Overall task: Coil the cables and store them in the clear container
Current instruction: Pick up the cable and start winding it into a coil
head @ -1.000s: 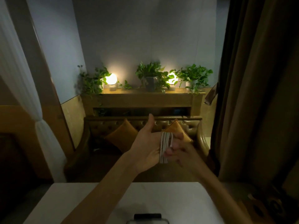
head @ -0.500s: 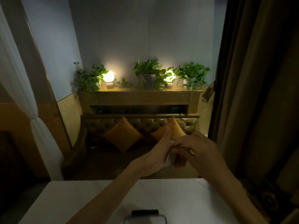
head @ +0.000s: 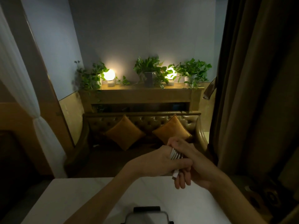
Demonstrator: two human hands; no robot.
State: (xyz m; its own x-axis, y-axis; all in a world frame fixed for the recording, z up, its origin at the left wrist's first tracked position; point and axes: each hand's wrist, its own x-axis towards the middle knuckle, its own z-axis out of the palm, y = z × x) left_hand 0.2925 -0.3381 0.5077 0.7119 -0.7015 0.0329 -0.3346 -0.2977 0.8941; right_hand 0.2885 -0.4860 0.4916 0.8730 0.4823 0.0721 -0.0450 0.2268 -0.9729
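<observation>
A white cable [head: 175, 154] is wound in several loops around my left hand [head: 155, 160], which is held above the far edge of the white table [head: 77, 199]. My right hand [head: 192, 165] is clasped over the coil from the right, fingers pointing down, with the cable's white plug end [head: 175, 174] sticking out below between the two hands. The clear container [head: 146, 215], with a black latch on its far rim, sits at the bottom edge of the view, close to me and below both forearms.
Beyond the table stands a brown tufted sofa [head: 145, 123] with two orange cushions. A shelf behind it carries potted plants and two glowing lamps. A dark curtain [head: 258, 94] hangs at the right, a white sheer curtain [head: 24, 94] at the left.
My left hand went from open and upright with the coil around it to lower and turned. My right hand closed over the coil and moved down, and the plug end now shows below.
</observation>
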